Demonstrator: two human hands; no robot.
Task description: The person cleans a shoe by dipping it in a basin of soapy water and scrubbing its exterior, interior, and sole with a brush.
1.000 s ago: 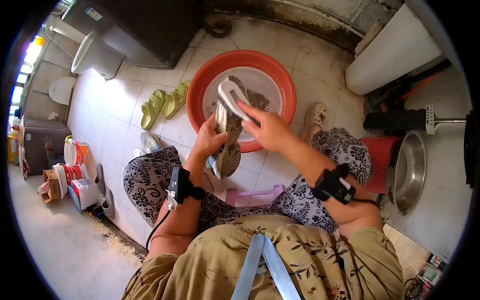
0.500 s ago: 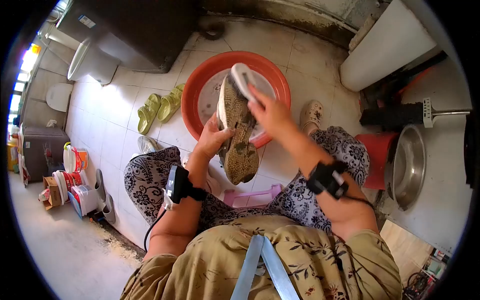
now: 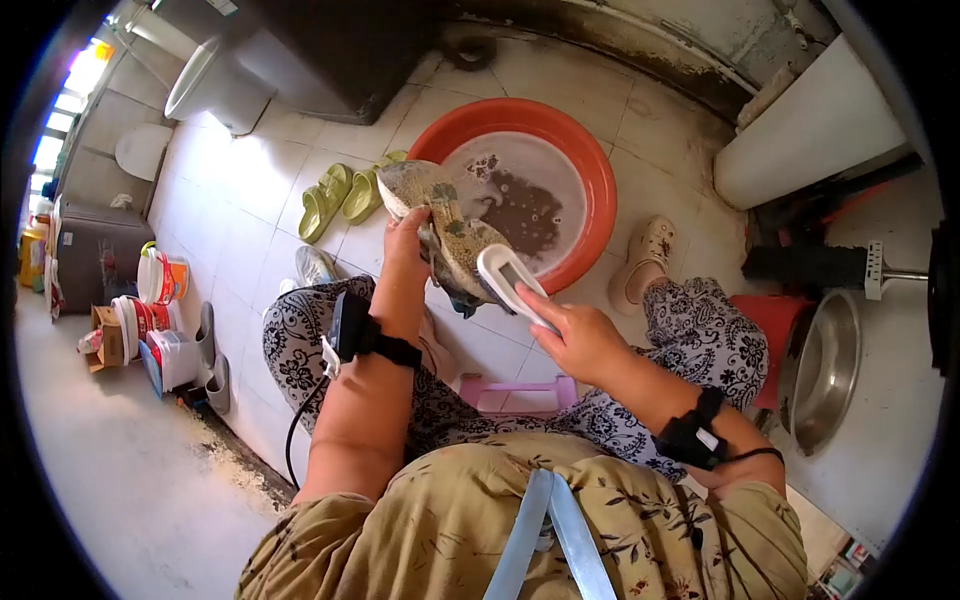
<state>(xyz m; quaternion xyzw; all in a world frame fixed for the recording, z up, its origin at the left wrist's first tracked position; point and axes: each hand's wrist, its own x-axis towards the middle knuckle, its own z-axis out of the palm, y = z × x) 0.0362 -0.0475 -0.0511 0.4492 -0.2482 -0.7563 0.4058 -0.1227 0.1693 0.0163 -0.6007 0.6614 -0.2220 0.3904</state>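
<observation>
While pale floor tiles (image 3: 230,205) catch a glare at ten o'clock, white tubs (image 3: 160,282) stand beside a cardboard box (image 3: 107,337) at nine, with grey slippers (image 3: 207,335) just to their right. Green sandals (image 3: 322,207) rest on the tiles at ten, and a dark cabinet (image 3: 310,70) fills eleven. Near the centre, a person's left hand (image 3: 405,248) grips a shoe (image 3: 460,238), patterned sole turned up, which hides the basin's rim from seven to nine. Murky, sudsy water fills that red basin (image 3: 598,190) at twelve. Closed around a white brush (image 3: 508,272), the right hand (image 3: 588,343) holds it at the shoe's four-o'clock end. Beyond, a foot in a beige clog (image 3: 652,243) is planted on the floor between two and three; a metal bowl (image 3: 828,375) leans by a red container (image 3: 752,325) just past three.
</observation>
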